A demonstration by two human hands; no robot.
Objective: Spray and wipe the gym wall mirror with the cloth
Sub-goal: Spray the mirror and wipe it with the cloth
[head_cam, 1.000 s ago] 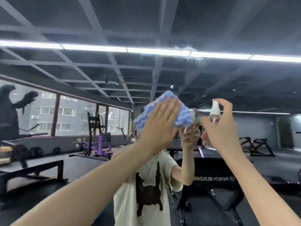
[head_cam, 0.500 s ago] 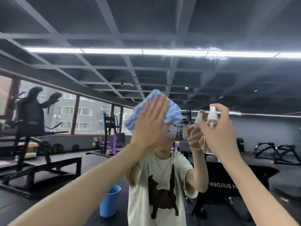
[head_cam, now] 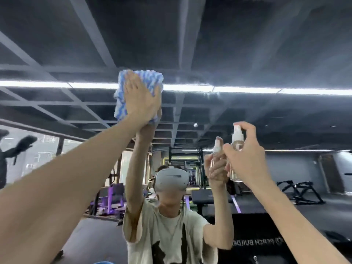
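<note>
The wall mirror [head_cam: 266,115] fills the view and reflects the gym and me. My left hand [head_cam: 142,100] presses a folded blue-and-white cloth [head_cam: 123,103] flat against the glass near the mirror's top edge, fingers straight. My right hand [head_cam: 245,159] grips a small clear spray bottle [head_cam: 237,143] with a white nozzle, index finger curled over the pump head, held close to the glass to the right of the cloth and lower. The bottle's lower part is hidden by my fingers.
Reflected in the mirror are a black weight bench [head_cam: 253,233], purple machines [head_cam: 112,197] at the left, a rack [head_cam: 182,161] behind, and windows [head_cam: 38,153] at far left. A blue bucket rim [head_cam: 103,262] shows at the bottom edge. The real ceiling [head_cam: 171,35] is above.
My left hand has slid the cloth upward on the mirror to near its top edge. The view has tilted up. My right hand still holds the bottle at a similar height.
</note>
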